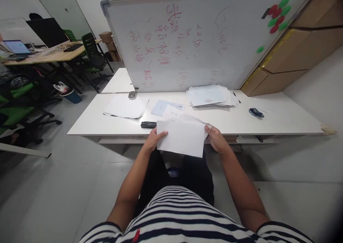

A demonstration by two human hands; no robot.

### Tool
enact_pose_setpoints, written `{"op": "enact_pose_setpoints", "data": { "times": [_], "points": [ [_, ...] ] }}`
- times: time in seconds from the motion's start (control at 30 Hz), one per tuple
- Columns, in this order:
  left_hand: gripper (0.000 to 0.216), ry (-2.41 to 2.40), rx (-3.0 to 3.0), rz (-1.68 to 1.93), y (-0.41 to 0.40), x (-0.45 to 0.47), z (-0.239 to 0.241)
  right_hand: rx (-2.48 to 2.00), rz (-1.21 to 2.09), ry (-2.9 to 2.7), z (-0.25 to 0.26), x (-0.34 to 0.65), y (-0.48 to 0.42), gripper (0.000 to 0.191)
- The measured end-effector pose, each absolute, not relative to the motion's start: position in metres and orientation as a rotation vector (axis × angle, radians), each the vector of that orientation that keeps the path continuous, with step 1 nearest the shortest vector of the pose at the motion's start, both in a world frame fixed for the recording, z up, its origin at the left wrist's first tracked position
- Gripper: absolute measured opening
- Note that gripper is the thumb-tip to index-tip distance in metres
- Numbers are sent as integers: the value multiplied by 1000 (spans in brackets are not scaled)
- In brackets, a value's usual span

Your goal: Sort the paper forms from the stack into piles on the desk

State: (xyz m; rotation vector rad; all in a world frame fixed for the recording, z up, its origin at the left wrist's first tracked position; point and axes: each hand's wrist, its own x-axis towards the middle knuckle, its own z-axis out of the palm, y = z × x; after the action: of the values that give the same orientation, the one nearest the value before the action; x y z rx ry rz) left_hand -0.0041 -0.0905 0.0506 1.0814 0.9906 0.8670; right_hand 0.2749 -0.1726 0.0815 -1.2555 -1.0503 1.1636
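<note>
Between my two hands is a white sheet of paper (180, 137), held over the desk's front edge. My left hand (154, 139) grips its left side with the thumb on top. My right hand (215, 137) pinches the upper right corner, where the paper is creased; more paper shows behind it. A black stapler-like object (148, 124) lies just beyond my left hand. Behind the held sheet, light blue printed slips (160, 107) lie on the desk. Whether I hold one sheet or several, I cannot tell.
On the white desk (284, 123) lie a pile of white sheets (125, 106) at left, a stack of printed papers (206, 95) at the back and a dark blue tool (256, 112) at right. A whiteboard (203, 39) stands behind; cardboard boxes (300, 53) are at right.
</note>
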Motion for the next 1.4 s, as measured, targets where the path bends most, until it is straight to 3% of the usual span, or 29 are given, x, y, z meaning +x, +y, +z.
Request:
{"op": "enact_pose_setpoints", "data": {
  "times": [0.13,0.37,0.57,0.73,0.9,1.0,1.4],
  "points": [
    [52,1081,1104,959,-95,0,41,-1128,1201,-960,52,251,-178,51],
    [44,1207,1323,1001,-104,2,34,-1290,1073,-852,16,237,-178,49],
    [30,1208,1496,1157,-88,-2,48,-1330,895,-1011,50,250,-163,45],
    [34,1209,1511,1270,-56,5,60,-1335,708,-1143,75,253,-132,40],
    [32,1355,1611,1214,-53,22,39,-1402,723,-1133,33,239,-106,48],
    [28,1447,1841,1193,-64,28,25,-1491,718,-1123,8,231,-107,43],
    [32,1572,1825,1230,-90,29,-2,-1627,396,-1019,-17,223,-122,41]
  ]
}}
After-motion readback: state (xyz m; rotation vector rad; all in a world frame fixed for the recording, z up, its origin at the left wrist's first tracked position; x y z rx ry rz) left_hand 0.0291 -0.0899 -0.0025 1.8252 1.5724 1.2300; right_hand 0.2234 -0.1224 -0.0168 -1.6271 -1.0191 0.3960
